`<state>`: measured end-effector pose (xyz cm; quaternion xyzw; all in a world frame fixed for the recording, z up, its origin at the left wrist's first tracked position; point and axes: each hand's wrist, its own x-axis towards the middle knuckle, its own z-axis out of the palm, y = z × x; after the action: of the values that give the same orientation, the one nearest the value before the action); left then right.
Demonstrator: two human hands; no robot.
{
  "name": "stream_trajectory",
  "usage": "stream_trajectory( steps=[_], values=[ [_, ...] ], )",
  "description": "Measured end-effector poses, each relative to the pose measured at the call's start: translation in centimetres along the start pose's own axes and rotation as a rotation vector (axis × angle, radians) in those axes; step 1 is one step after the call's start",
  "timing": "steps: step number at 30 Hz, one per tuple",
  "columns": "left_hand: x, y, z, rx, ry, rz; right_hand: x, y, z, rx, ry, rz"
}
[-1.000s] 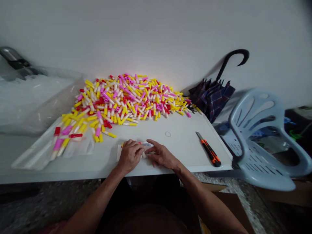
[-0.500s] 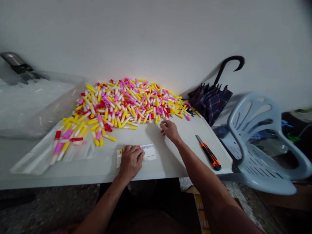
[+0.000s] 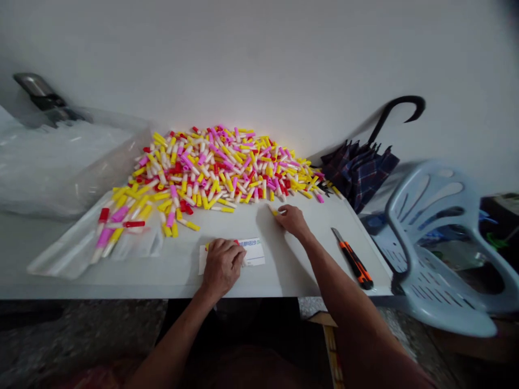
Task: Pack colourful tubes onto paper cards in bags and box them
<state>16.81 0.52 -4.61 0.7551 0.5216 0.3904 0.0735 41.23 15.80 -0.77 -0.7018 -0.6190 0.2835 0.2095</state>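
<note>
A heap of small white tubes with yellow, pink and red caps (image 3: 219, 167), like short marker pens, lies on the white table (image 3: 284, 270) against the wall. My left hand (image 3: 224, 265) is closed, its fingers curled down over a white printed card (image 3: 254, 252). Bits of yellow and red show at its fingertips, so capped tubes seem to lie under it; most of them are hidden. In front of the heap, my right hand (image 3: 292, 220) pinches one yellow-capped tube (image 3: 273, 210) by its near end.
An orange and black utility knife (image 3: 353, 261), blade out, lies right of my right forearm. Clear plastic bags (image 3: 57, 259) with several tubes on top lie at left. A folded plaid umbrella (image 3: 359, 170) leans on the wall, beside a light-blue plastic chair (image 3: 441, 254).
My right hand has closed on a yellow-capped tube at the front of the heap. My left hand stays on the card. The view has shifted slightly.
</note>
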Motion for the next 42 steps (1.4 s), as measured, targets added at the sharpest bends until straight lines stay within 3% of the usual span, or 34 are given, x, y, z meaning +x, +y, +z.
stream_trajectory(
  steps=[4, 7, 11, 14, 20, 26, 34, 42],
  values=[
    [0.0, 0.0, -0.1, -0.025, 0.004, -0.002, -4.9, 3.2, -2.2, 0.325, -0.209, -0.067],
    [0.0, -0.1, -0.1, -0.029, 0.013, 0.002, -8.0, 4.2, -2.7, 0.535, -0.289, -0.086],
    [0.0, -0.2, 0.0, -0.034, 0.025, -0.001, -10.3, 4.4, -2.5, 0.594, -0.306, -0.116],
    [-0.1, -0.3, 0.1, -0.043, 0.023, -0.002, -10.7, 4.7, -2.3, 0.479, -0.232, -0.152],
    [-0.1, -0.3, 0.2, -0.014, 0.012, -0.012, -9.4, 5.4, -1.7, -0.009, 0.088, -0.223],
    [-0.2, -0.3, 0.2, -0.012, 0.009, -0.007, -7.3, 4.2, -0.4, -0.297, 0.136, -0.258],
    [-0.2, -0.3, 0.2, -0.031, 0.011, -0.007, -3.5, 0.0, 2.3, -0.329, 0.145, -0.251],
    [-0.2, -0.2, 0.1, -0.036, -0.01, -0.031, 0.3, -5.4, 5.0, -0.252, 0.137, -0.158]
  ],
)
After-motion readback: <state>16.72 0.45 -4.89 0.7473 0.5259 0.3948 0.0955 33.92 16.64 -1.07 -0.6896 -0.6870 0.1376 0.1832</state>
